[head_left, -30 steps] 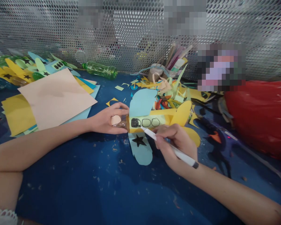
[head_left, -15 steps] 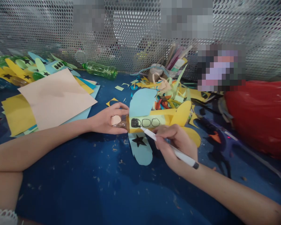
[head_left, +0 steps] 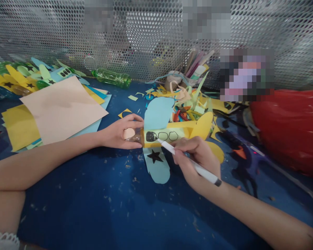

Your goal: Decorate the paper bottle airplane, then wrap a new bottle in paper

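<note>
A toy airplane made from a plastic bottle wrapped in yellow paper lies on the blue table. Light-blue paper wings stick out on both sides, the nearer one bearing a black star. My left hand grips the bottle's clear neck end, thumb on one side and fingers on the other. Held in my right hand is a white marker, its tip at the pale green strip. Three outlined windows run along that strip; the leftmost is filled in black.
Stacked coloured paper lies at the left, with finished paper planes behind it. Paper scraps and a green bottle sit toward the metal mesh. A purple glue gun and a red bag are at the right.
The marker tip has shifted slightly right, to the edge of the blackened window, which looks a little fuller. My left hand and the toy airplane have stayed put.
</note>
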The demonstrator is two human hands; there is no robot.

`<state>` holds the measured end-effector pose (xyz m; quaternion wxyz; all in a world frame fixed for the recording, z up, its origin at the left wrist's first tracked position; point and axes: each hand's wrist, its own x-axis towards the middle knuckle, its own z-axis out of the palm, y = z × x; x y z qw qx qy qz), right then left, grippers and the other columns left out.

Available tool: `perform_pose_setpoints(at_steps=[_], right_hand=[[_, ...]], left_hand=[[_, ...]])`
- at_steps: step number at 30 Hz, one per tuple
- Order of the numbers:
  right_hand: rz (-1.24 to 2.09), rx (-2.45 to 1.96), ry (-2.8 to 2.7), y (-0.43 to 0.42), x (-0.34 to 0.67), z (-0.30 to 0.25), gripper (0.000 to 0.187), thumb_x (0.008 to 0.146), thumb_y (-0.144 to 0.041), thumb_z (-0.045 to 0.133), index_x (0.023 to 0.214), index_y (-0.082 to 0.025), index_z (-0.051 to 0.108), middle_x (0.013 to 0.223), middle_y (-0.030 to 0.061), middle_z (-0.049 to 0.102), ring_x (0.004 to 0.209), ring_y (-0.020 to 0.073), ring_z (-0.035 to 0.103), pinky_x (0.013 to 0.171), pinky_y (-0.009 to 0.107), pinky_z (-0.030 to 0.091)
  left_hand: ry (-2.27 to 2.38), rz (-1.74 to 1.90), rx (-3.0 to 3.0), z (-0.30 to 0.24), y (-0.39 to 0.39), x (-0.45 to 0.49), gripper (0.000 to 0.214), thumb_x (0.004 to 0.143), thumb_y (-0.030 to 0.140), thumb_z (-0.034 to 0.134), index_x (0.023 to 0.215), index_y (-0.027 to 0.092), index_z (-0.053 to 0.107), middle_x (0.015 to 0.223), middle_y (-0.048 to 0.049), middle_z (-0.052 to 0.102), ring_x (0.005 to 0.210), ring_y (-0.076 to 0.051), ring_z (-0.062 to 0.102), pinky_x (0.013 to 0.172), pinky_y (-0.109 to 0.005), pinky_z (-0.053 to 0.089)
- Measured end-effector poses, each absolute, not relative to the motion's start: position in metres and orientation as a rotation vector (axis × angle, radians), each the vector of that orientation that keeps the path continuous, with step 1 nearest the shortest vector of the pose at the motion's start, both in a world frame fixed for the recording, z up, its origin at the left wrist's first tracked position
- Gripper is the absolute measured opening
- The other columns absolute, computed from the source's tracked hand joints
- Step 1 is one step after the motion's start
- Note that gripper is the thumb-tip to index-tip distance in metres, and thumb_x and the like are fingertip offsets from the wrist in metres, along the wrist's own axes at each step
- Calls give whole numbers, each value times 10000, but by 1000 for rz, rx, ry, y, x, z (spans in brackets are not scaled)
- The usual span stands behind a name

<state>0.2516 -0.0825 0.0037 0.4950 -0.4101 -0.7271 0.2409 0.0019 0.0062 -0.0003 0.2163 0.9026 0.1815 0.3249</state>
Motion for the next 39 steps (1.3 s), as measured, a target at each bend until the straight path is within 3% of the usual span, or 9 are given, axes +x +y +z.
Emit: perform_pose_setpoints(at_steps=[26, 39], right_hand=[[620, -948, -1817, -82, 253, 3, 131, 892, -256, 552, 788, -251, 473, 621, -14, 545, 577, 158, 568, 561, 314, 503], [650, -1003, -1728, -82, 253, 1, 185, 875, -348, 598, 772, -245, 483, 570, -19, 520, 511, 144, 522, 495, 290, 454]], left_hand=[[518, 892, 2482, 0, 6, 2, 517, 748, 429, 750, 1196, 233, 582, 1083, -114, 561, 1052, -269, 566, 887, -447, 523], [493, 910, 2506, -1, 6, 2, 499, 768, 413, 738, 1187, 197, 573, 1094, -122, 554, 1062, -263, 565, 915, -448, 509]])
